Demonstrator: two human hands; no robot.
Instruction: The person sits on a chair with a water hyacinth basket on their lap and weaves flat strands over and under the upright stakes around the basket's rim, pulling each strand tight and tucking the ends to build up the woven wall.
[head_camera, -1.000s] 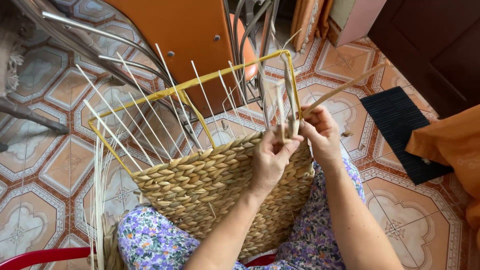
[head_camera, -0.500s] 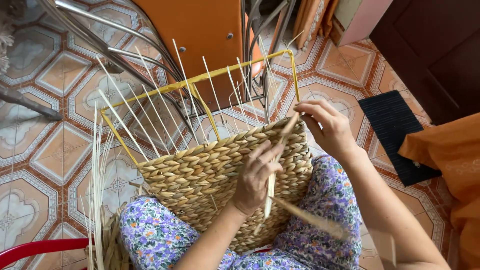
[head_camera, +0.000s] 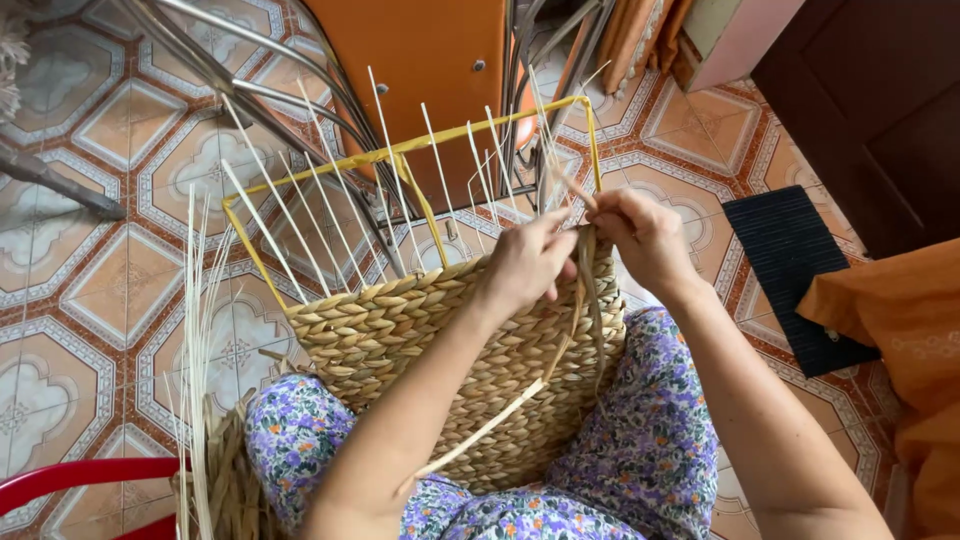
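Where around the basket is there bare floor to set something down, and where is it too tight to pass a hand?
Bare tiled floor lies left of the basket, between the metal legs and the loose reeds. A smaller patch sits between the basket and the black mat. Crowded: the basket's far corner, where the left hand and right hand work among the upright stakes.

No pkgs, labels, signs, screens in view — none at all.

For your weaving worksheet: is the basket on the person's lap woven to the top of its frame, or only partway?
Partway. The woven basket wall stops below the yellow frame; bare white spokes stand unwoven above it.
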